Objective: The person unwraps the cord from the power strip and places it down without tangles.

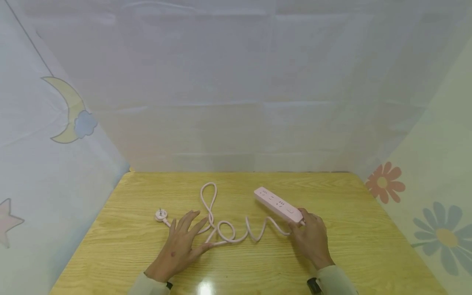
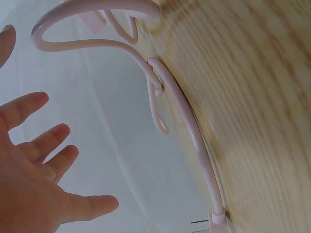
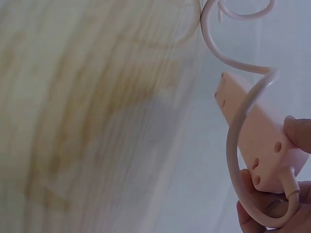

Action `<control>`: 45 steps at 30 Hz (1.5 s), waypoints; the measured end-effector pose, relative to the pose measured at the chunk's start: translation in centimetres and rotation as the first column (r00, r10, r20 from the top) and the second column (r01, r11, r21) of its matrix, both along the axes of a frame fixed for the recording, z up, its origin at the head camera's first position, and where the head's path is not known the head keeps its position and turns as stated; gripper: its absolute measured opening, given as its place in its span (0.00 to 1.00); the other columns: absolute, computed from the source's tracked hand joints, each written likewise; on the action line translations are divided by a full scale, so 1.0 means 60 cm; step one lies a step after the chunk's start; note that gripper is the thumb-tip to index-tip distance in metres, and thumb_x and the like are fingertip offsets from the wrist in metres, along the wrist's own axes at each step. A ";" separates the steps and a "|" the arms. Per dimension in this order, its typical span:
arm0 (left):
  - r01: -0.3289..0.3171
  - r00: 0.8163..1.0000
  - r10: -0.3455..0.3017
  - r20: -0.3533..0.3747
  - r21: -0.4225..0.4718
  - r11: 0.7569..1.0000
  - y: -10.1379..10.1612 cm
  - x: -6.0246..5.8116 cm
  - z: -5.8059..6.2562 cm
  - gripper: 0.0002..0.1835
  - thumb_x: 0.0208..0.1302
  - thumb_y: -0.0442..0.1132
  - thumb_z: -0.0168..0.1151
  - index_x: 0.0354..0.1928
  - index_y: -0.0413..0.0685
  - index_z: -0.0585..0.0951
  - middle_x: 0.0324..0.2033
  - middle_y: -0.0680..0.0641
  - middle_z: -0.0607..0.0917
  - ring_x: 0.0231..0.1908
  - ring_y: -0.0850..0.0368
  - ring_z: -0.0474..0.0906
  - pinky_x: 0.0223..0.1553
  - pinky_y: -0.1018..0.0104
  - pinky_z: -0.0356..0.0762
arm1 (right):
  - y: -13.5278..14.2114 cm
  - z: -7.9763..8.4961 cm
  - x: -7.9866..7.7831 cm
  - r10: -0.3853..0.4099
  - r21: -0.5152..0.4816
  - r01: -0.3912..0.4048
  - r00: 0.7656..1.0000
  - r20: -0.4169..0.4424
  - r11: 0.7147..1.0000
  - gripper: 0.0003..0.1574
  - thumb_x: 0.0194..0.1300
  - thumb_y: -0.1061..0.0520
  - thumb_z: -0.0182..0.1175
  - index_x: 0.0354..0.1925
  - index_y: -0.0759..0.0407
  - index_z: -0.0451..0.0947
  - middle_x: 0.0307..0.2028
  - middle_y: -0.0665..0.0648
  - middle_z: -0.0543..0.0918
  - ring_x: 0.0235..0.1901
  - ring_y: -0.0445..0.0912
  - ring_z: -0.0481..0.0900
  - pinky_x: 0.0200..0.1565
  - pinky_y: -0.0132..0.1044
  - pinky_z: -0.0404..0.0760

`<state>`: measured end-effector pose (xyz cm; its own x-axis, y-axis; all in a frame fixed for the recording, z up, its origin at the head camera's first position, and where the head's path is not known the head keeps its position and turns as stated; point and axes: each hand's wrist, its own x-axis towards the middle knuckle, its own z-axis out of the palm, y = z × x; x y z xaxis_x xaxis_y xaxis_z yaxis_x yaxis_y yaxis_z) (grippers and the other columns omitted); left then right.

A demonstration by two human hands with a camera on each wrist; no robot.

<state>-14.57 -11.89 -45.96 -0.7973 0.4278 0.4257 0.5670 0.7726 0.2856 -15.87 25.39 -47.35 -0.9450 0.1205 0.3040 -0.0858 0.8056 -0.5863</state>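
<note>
A pale pink power strip (image 1: 278, 205) tilts off the table with its sockets facing up. My right hand (image 1: 311, 237) grips its cord end between thumb and fingers; the right wrist view shows the underside of the strip (image 3: 252, 126). From there the pink cord (image 2: 194, 131) runs left in loose curls and loops across the table. At its far left end lies the plug (image 1: 161, 214), prongs upward. Above the cord, near the plug, my left hand (image 1: 180, 246) is spread with fingers extended. In the left wrist view that hand holds nothing and is apart from the cord.
The wooden table (image 1: 121, 250) carries the cord and ends at a plain pale backdrop (image 1: 236, 135). Decorated side sheets stand left, with a moon (image 1: 68, 110), and right, with flowers (image 1: 383, 182).
</note>
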 end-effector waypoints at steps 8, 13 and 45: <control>0.004 1.000 -0.004 0.031 -0.005 1.000 -0.001 0.002 0.006 0.37 0.59 0.55 0.72 0.67 0.46 0.75 0.67 0.38 0.68 0.68 0.35 0.61 0.54 0.18 0.56 | 0.005 0.008 -0.003 0.007 0.051 -0.010 0.998 0.064 0.999 0.33 0.65 0.55 0.68 0.61 0.74 0.73 0.51 0.75 0.80 0.54 0.69 0.74 0.52 0.65 0.69; 0.005 1.000 -0.005 0.027 -0.015 1.000 -0.002 0.001 0.007 0.36 0.60 0.57 0.70 0.66 0.45 0.76 0.67 0.38 0.68 0.68 0.36 0.60 0.54 0.19 0.56 | 0.004 0.009 -0.003 0.006 0.071 -0.011 0.998 0.061 0.997 0.33 0.64 0.55 0.68 0.60 0.74 0.74 0.51 0.75 0.80 0.53 0.70 0.74 0.53 0.65 0.69; -0.038 0.999 0.038 0.006 -0.012 0.999 -0.004 0.005 0.013 0.41 0.56 0.56 0.74 0.68 0.42 0.72 0.65 0.36 0.70 0.66 0.33 0.63 0.53 0.17 0.54 | 0.026 0.021 -0.022 -0.057 0.243 -0.030 0.938 0.342 0.969 0.36 0.56 0.39 0.72 0.46 0.69 0.81 0.39 0.67 0.85 0.43 0.63 0.78 0.56 0.71 0.58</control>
